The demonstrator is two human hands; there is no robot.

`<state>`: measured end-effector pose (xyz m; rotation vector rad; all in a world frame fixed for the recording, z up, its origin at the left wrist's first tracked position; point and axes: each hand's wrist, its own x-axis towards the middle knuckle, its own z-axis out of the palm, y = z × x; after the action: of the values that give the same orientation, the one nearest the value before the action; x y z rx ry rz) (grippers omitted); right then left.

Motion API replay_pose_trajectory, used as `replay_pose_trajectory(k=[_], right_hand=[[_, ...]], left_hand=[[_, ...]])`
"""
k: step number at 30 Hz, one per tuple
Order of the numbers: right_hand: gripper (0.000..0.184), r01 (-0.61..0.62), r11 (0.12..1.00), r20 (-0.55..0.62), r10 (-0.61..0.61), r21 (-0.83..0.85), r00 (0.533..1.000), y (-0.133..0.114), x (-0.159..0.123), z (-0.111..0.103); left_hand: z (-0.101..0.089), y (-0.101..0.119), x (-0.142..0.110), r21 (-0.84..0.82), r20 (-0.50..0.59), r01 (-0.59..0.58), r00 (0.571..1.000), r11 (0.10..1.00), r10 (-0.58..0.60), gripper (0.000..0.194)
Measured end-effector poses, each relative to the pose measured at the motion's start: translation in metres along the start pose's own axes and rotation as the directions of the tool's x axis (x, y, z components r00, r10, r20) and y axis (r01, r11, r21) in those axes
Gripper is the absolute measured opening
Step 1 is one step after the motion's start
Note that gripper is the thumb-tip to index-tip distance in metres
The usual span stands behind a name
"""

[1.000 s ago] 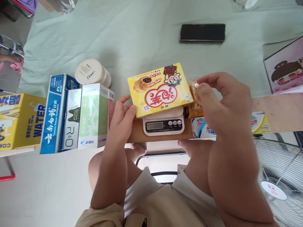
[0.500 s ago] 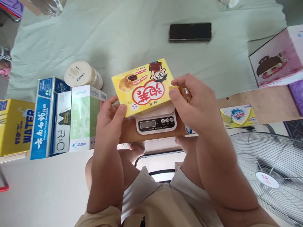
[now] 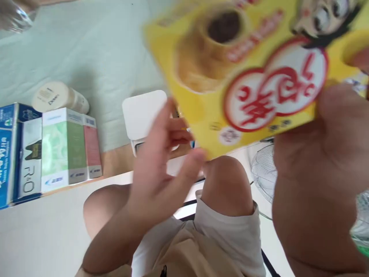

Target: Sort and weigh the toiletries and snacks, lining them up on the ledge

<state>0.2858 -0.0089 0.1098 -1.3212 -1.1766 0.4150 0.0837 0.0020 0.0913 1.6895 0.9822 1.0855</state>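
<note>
My right hand grips a yellow snack box at its right end, thumb along the lower edge. The box is tilted, raised close to the camera and blurred; part of it runs out of the top of the view. My left hand is at the box's lower left corner, thumb and fingers apart. Its fingertips end at the box edge; whether they touch it I cannot tell. Behind this hand sits a white kitchen scale with a bare top plate, its display partly hidden by the hand.
On the left, a Dove jar lies near a green-and-white carton, a pink carton, an R&O box and a blue toothpaste box. A fan stands on the right. Pale green cloth covers the table.
The yellow box has risen from above the scale, up and to the right, with my right hand. My left hand's fingers have loosened at its corner. The view has shifted right.
</note>
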Motion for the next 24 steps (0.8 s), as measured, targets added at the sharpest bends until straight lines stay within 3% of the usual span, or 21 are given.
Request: replay_pose_trajectory(k=[2,5,7,10,12,16,20,24], right_hand=[[0.036,-0.035,0.978,-0.211,0.079,0.207,0.974,0.021,-0.006,-0.038],[0.038,-0.1,0.915,-0.337,0.243,0.39,0.91,0.058,-0.016,-0.085],[0.044,-0.204,0.867,-0.378,0.395,0.454,0.837,0.08,-0.021,-0.104],[0.027,-0.22,0.839,-0.474,0.475,0.498,0.742,0.107,-0.024,-0.112],[0.017,-0.205,0.837,-0.512,0.485,0.508,0.709,0.122,-0.022,-0.111],[0.02,-0.231,0.844,-0.531,0.493,0.483,0.69,0.146,-0.015,-0.109],[0.036,-0.278,0.859,-0.512,0.485,0.43,0.709,0.164,-0.012,-0.107],[0.031,-0.388,0.861,-0.433,0.503,0.33,0.748,0.171,-0.014,-0.103]], left_hand=[[0.032,0.0,0.006,0.09,0.2,-0.029,0.98,0.996,0.01,0.063],[0.081,-0.002,0.023,0.234,0.333,-0.084,0.943,0.969,0.001,0.058],[0.109,-0.006,0.039,0.298,0.378,-0.075,0.925,0.951,-0.046,0.058],[0.136,-0.014,0.063,0.396,0.438,-0.078,0.892,0.915,-0.114,0.053],[0.146,-0.018,0.075,0.451,0.485,-0.12,0.865,0.884,-0.131,0.044],[0.152,-0.024,0.086,0.531,0.529,-0.165,0.83,0.831,-0.173,0.035],[0.155,-0.036,0.088,0.551,0.527,-0.22,0.84,0.805,-0.132,0.036],[0.159,-0.048,0.088,0.556,0.511,-0.289,0.858,0.78,-0.046,0.037]])
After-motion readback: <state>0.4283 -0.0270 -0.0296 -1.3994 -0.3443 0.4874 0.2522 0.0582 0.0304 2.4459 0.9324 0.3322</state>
